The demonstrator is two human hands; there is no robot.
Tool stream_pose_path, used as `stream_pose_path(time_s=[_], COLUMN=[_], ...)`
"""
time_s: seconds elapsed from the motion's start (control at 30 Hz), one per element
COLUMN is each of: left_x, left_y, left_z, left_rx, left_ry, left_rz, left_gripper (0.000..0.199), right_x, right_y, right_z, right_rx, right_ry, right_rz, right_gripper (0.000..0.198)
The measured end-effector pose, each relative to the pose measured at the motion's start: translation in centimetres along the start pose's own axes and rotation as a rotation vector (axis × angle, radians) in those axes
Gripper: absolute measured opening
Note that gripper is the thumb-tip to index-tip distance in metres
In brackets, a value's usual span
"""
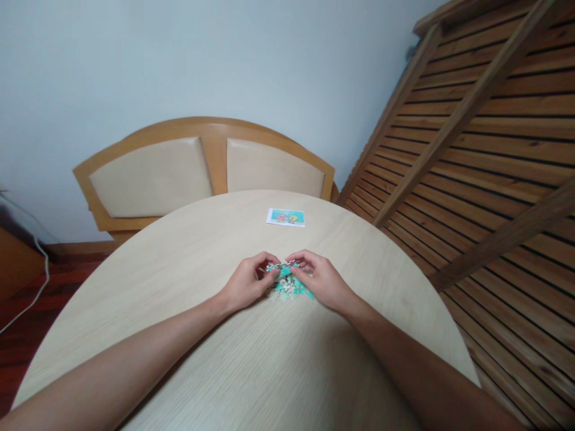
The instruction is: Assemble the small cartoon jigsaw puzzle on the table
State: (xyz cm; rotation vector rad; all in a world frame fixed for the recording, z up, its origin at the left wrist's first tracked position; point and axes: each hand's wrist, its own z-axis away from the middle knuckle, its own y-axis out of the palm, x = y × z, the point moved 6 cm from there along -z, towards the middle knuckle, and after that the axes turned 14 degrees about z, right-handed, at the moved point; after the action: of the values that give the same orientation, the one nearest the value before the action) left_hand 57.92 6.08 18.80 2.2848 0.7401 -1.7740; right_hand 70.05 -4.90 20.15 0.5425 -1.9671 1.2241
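A small heap of jigsaw puzzle pieces [294,290], teal and white, lies on the round wooden table [215,371]. Just above the heap, my left hand [251,278] pinches teal puzzle pieces between thumb and fingers. From the other side, my right hand [321,278] closes its thumb and fingertips on teal pieces too. The fingertips of both hands are close together, and whether the held pieces are joined cannot be made out. Beyond the hands lies a picture card [286,217] with a pink and a yellow cartoon figure on teal.
Behind the table stands a wooden headboard [215,155] with cream padded panels, against a pale wall [215,60]. A slatted wooden frame [485,149] leans along the right side. At the far left, a white cable [45,269] hangs down to the dark red floor [67,281].
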Motion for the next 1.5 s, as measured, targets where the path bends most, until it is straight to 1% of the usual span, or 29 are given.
stream_pose_path(time_s=[0.1,0.17,0.3,0.5,0.63,0.77,0.9,1.1,1.23,1.43,1.5], left_x=[0.0,0.0,-0.1,0.0,0.2,0.1,-0.5,-0.7,-0.4,0.4,0.7], left_y=[0.0,0.0,-0.1,-0.3,-0.4,0.0,0.4,0.7,0.5,0.0,-0.3], left_z=[0.0,-0.1,-0.1,-0.2,-0.2,-0.1,-0.1,0.0,0.1,-0.1,-0.1], left_rx=[0.002,0.001,-0.007,-0.038,-0.047,0.009,0.063,0.09,0.061,0.011,-0.009], left_ry=[-0.006,-0.007,0.018,0.01,0.018,0.025,0.057,0.041,0.034,0.011,-0.012], left_rz=[-0.007,-0.004,-0.007,-0.028,-0.047,-0.01,-0.014,-0.003,-0.033,-0.089,-0.113], left_gripper=[0.023,0.024,0.025,0.023,0.024,0.026,0.026,0.024,0.021,0.017,0.018], right_x=[-0.3,-0.7,-1.3,-0.6,-0.5,-0.8,-1.2,-1.3,-1.1,-0.6,-0.7], right_y=[0.2,0.4,0.5,0.7,0.6,0.6,1.0,1.2,0.9,0.7,0.6], right_z=[0.0,0.0,-0.1,0.0,0.0,0.0,0.0,0.1,0.0,-0.1,-0.1], right_rx=[0.004,-0.003,-0.022,0.012,0.021,0.02,0.051,0.07,0.063,0.078,0.07], right_ry=[-0.01,-0.011,0.017,0.005,0.043,0.07,0.108,0.105,0.089,0.047,0.033], right_rz=[0.012,0.013,-0.01,-0.034,-0.066,-0.13,-0.18,-0.189,-0.155,-0.153,-0.12], right_gripper=[0.015,0.017,0.02,0.015,0.018,0.023,0.028,0.025,0.025,0.014,0.013])
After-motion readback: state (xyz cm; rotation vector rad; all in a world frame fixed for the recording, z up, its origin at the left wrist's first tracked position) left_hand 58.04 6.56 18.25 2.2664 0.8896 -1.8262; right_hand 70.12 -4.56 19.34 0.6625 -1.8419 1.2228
